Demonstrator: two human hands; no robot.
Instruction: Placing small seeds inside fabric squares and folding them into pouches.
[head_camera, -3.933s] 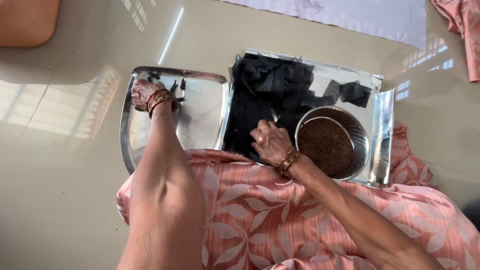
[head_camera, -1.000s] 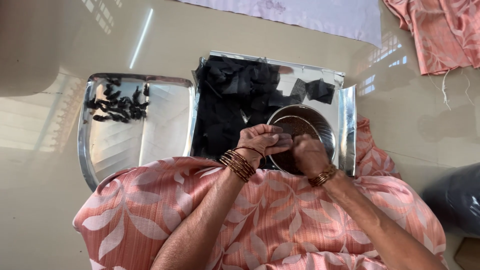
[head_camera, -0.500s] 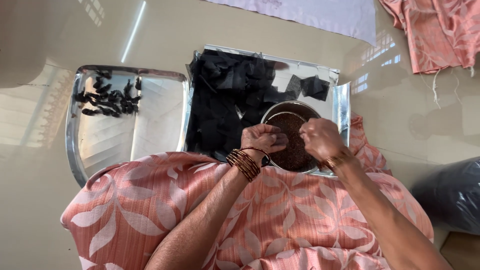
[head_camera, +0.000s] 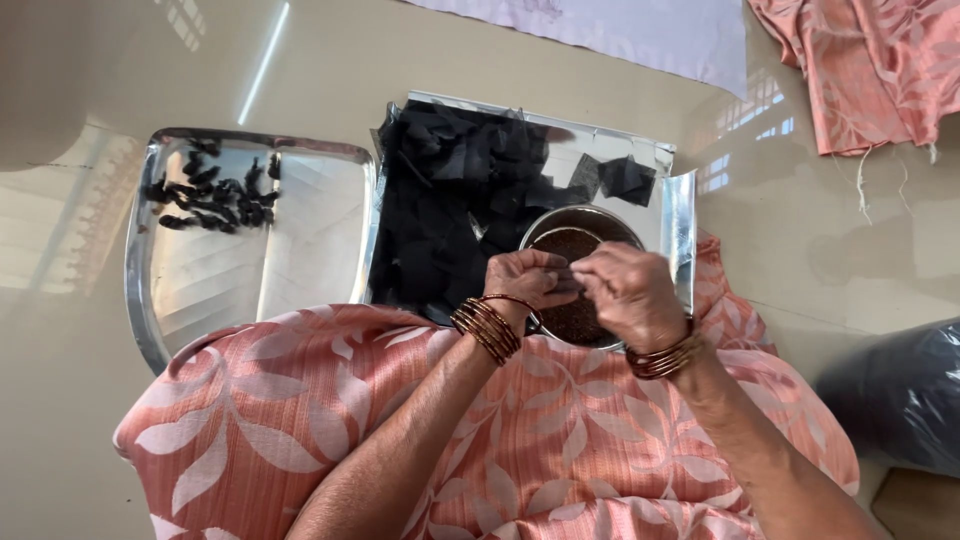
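Both hands meet above the round bowl (head_camera: 578, 290) of brown grains: my left hand (head_camera: 530, 280) and right hand (head_camera: 630, 292) pinch one small dark piece (head_camera: 572, 268) between the fingertips, directly over the bowl.

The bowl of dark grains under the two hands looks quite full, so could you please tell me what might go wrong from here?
1. Both hands, left hand and right hand, work together right over the bowl; a nudge could tip it or scatter grains onto the steel tray.
2. The pile of black cloth pieces lies against the bowl, so spilled grains might get lost among them.
3. Whatever the fingertips pinch is too small to see and could easily slip.
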